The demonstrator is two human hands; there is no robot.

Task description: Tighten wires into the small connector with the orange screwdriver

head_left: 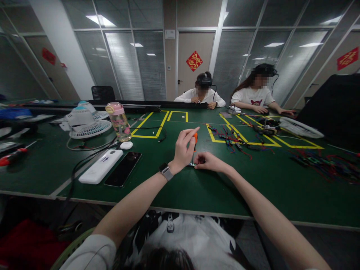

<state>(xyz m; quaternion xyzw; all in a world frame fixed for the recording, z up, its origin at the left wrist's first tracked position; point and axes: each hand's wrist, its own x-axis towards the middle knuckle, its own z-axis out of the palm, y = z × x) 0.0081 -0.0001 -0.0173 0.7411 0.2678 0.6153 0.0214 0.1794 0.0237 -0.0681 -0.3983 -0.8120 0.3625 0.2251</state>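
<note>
My left hand point(184, 148) grips an orange-handled screwdriver point(195, 141) held upright, tip down on the green table point(253, 187). A watch sits on that wrist. My right hand point(208, 162) rests on the table right beside the tip, fingers pinched on a small dark part point(192, 164) that is mostly hidden under them. Both hands meet near the table's middle.
A white power bank point(100, 166) and black phone point(123, 169) lie at left, with a pink-capped bottle point(119, 122) and white fans point(86, 123) behind. Wire bundles point(239, 140) lie in yellow-taped boxes; more wires point(329, 163) at right. Two people sit across the table.
</note>
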